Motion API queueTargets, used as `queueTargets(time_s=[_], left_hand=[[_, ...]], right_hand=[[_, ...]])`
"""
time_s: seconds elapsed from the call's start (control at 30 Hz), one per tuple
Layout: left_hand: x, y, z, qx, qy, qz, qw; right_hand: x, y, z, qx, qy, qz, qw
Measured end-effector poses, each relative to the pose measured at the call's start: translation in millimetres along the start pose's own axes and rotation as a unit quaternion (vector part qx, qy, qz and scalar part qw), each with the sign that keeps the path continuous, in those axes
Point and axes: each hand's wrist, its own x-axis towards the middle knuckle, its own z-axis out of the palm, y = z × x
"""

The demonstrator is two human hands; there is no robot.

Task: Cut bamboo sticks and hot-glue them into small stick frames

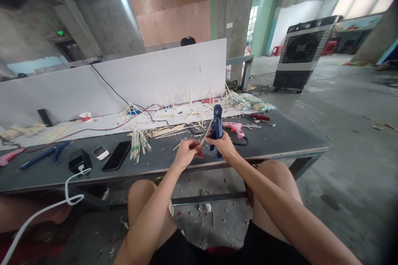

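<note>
Between the fingertips of my left hand (188, 153) is a thin wooden stick (205, 133), which slants up and to the right. My right hand (223, 143) is wrapped round a dark blue hand tool (217, 122), held upright close beside the stick. Both hands are over the front edge of the dark table (280, 134). Loose wooden sticks (169, 131) lie behind my hands, with wrapped bundles of sticks (137, 145) left of them. A pink glue gun (234, 128) rests just right of the blue tool.
A black phone (117, 156), a small white device (101, 152) and a black charger (79, 161) with a white cable are at left. Stick frames (172, 101) stand before a white partition (186, 66). A red-handled tool (260, 117) and plastic-wrapped sticks (251, 102) lie at right.
</note>
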Motion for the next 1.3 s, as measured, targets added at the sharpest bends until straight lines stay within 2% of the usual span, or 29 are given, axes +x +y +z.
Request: queueTargets(time_s=[0.07, 0.17, 0.37, 0.53, 0.83, 1.13, 1.3], left_hand=[[-0.6, -0.7, 1.5, -0.001, -0.007, -0.003, 1.0], [-1.4, -1.8, 3.1, -0.018, -0.014, -0.014, 1.0], [-2.6, -3.7, 9.3, -0.047, -0.003, -0.033, 0.998], [-3.0, -4.2, 17.4, -0.063, 0.015, -0.021, 0.998], [-6.6, -2.6, 26.0, -0.048, 0.049, 0.0, 0.998], [-8.0, -4.9, 26.5, 0.004, 0.039, 0.05, 0.998], [-8.5, -2.1, 26.0, -0.004, 0.032, 0.041, 0.999]], right_hand=[[-0.6, -1.7, 1.1, 0.015, -0.013, 0.006, 1.0], [-1.2, -2.6, 3.3, 0.012, 0.002, -0.005, 1.0], [-3.0, -0.7, 5.1, 0.001, 0.002, -0.026, 1.0], [-4.8, -0.2, 6.1, -0.007, 0.022, -0.046, 0.999], [-5.2, 1.0, 5.0, 0.0, 0.043, -0.026, 0.999], [-6.4, -0.4, 3.0, -0.001, 0.021, -0.029, 0.999], [-7.1, -4.0, 3.7, -0.02, 0.0, -0.044, 0.999]])
